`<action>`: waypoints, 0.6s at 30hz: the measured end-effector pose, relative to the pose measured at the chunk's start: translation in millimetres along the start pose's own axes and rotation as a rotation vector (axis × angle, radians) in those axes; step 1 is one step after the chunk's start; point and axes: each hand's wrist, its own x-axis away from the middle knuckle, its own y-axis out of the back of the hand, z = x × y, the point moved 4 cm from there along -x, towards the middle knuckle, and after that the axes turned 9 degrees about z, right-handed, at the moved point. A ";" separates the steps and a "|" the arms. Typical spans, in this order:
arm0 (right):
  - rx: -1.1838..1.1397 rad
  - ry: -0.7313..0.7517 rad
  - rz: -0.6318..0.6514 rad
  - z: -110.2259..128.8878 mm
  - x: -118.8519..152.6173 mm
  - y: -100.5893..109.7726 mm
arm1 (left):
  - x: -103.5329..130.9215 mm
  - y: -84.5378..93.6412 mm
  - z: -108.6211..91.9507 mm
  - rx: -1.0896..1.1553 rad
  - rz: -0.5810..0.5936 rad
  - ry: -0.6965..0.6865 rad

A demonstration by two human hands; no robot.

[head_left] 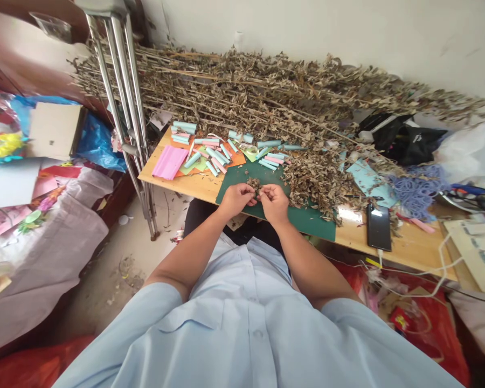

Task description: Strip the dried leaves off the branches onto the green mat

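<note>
Over the front edge of a dark green mat (319, 225), my left hand (238, 199) and my right hand (274, 202) come close together with fingers pinched. Between them is a small clump of dried leaves (254, 185), gripped by both. To the right on the mat lies a heap of dried leaves (313, 180). Rolled blue paper tubes (216, 157), some pink ones among them, are scattered beyond my hands on the left. A pink stack of paper (170, 162) sits at the table's left end.
Long dried leafy stalks (226, 86) cover the back of the wooden table (412, 245). Metal crutches (123, 91) lean at its left end. A phone (379, 226) with a cable, purple cord (418, 186) and a white keyboard-like device (477, 250) lie to the right.
</note>
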 end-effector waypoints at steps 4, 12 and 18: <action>0.078 0.063 0.043 4.8 3.0 -2.0 | -1.1 0.0 1.1 0.016 -0.010 -0.007; 0.185 0.139 0.081 17.0 7.6 -2.2 | -2.5 -0.6 5.0 -0.037 0.011 -0.038; 0.158 0.079 0.061 12.0 4.6 -0.3 | -1.5 -0.8 0.6 -0.045 0.013 -0.059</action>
